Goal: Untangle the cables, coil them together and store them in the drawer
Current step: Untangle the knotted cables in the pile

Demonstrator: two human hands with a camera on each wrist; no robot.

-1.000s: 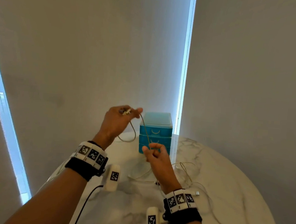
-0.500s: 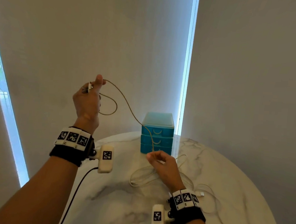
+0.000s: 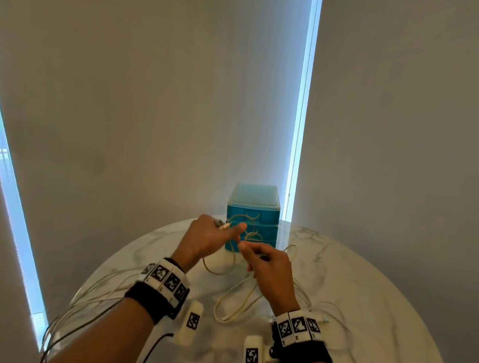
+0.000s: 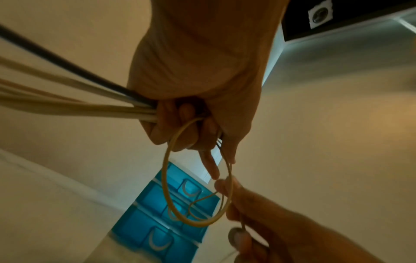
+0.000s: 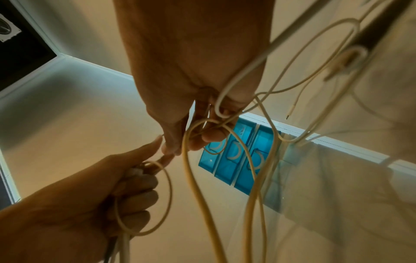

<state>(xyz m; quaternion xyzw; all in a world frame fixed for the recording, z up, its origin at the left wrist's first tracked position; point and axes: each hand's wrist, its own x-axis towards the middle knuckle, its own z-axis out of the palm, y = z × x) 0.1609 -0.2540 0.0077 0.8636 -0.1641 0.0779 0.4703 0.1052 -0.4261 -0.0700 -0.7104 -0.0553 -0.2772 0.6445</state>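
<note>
Both hands meet above the marble table (image 3: 365, 317), just in front of a blue three-drawer unit (image 3: 253, 210) whose drawers are closed. My left hand (image 3: 229, 231) grips a bundle of cream cables, with plug ends (image 3: 224, 225) sticking out by the thumb. In the left wrist view a cable loop (image 4: 167, 178) hangs from those fingers (image 4: 162, 128). My right hand (image 3: 246, 248) pinches the cream cable (image 5: 191, 169) close to the left hand. More of the cable lies in loops (image 3: 235, 303) on the table below.
Several cable strands (image 3: 91, 293) trail from the left hand over the table's left edge. Thin white cables (image 3: 345, 316) lie on the table to the right of my right wrist. Roller blinds hang close behind the table.
My left hand has dropped from high on the left back to the right hand in front of the drawers, bringing the cable with it. A fresh loop now hangs from it.
</note>
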